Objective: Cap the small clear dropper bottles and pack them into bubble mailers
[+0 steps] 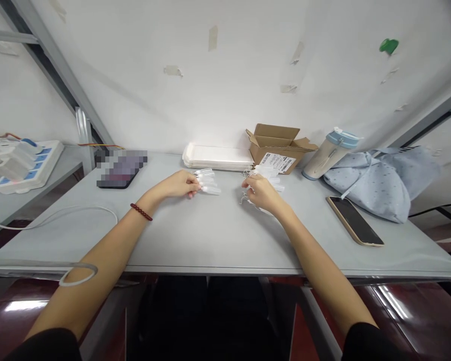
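Several small, translucent white tube-like pieces (210, 189) lie in a fanned row on the grey table. My left hand (182, 183) is at their left end, thumb and fingertips pinched together on one of them. A dark red bead bracelet (141, 212) circles that wrist. To the right is a looser pile of similar white pieces (268, 172) with thin, curly white strings. Over this pile my right hand (262, 193) is bent downward, its thumb and fingers slightly apart and near the strings. The palm covers part of the pile.
Behind the hands are a stack of white trays (218, 156) and an open cardboard box (274, 156). At right stand a tumbler (330, 153), a blue cloth bag (372, 185) and a phone (355, 220). A dark phone-like device (122, 170) and a white cable (78, 207) lie left.
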A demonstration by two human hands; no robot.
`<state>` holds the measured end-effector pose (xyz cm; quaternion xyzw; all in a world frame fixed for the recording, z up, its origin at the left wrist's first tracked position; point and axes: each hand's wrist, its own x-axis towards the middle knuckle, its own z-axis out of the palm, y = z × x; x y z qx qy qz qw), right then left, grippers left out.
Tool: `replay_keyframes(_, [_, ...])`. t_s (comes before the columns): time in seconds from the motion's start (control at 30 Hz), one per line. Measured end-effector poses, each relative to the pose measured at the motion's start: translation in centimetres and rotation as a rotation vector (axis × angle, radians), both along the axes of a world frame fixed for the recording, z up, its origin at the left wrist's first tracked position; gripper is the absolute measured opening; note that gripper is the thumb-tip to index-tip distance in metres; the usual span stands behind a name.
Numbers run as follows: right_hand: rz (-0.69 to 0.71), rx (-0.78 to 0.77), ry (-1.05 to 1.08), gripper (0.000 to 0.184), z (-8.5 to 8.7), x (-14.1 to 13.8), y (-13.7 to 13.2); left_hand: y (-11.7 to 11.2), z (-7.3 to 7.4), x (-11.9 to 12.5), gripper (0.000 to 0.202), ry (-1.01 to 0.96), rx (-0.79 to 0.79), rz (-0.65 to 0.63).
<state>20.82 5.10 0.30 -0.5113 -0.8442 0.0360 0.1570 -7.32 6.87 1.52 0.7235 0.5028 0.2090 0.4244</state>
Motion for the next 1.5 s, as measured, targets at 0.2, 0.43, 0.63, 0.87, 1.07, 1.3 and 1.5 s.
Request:
replay_keyframes(0.2, [-0.014, -0.047, -0.047, 0.024, 0.9, -0.2, -0.7, 0.0, -0.5, 0.2, 0.025, 0.237, 0.111, 0.033])
replay_keyframes(0.43, [0.003, -0.157, 0.029, 0.017, 1.2, 0.6, -0.6, -0.1, -0.9, 0.3, 0.032, 0.492, 0.323, 0.141])
replay_keyframes(0.63, [0.006, -0.159, -0.062, 0.015, 1.4, 0.2, -0.8, -0.7, -0.2, 0.8, 0.041, 0.517, 0.339, 0.166])
replay_keyframes(0.87, [0.015, -0.178, -0.131, 0.016, 1.2, -0.2, -1.1, -1.1, -0.1, 1.5, 0.043, 0.486, 0.324, 0.211])
replay_keyframes(1.07, [0.05, -0.173, -0.115, 0.018, 0.7, -0.2, -0.9, -1.0, -0.7, 1.9, 0.042, 0.41, 0.423, 0.249])
replay_keyframes(1.3, [-0.01, -0.178, 0.203, 0.012, 0.6, -0.2, -0.8, -0.8, -1.1, 2.1, 0.039, 0.279, 0.541, 0.32])
replay_keyframes(1.5, [0.04, -0.153, 0.447, 0.005, 0.6, -0.6, -0.9, -1.3, -0.9, 2.9, 0.038, 0.182, 0.576, 0.216])
